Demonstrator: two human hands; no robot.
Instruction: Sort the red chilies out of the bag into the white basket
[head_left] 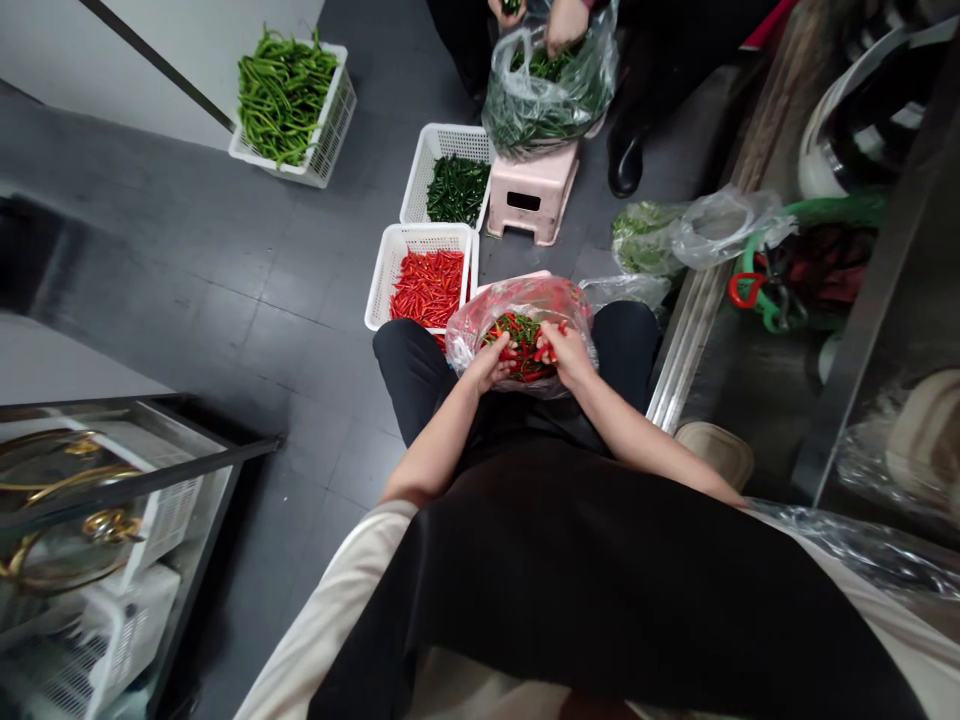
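Note:
A clear plastic bag [472, 320] stands open between my knees, full of red chili peppers [531, 370] with green stems. Both of my hands are inside its mouth. My left hand [491, 363] is curled at the left side of the heap, with a bit of red chili showing at its fingertips. My right hand [568, 353] is closed round a few red chilies at the right side. Just beyond the bag, to the left, a white basket [381, 270] holds loose red chilies without stems [427, 287].
Behind it, another white basket [418, 165] holds green chilies. A co-worker's hand [566, 25] reaches into a bag of green chilies [547, 110] on a pink stool [534, 195]. Long green peppers [286, 95] fill a basket further left. Metal shelving [247, 450] stands left; a steel ledge [686, 350] runs right.

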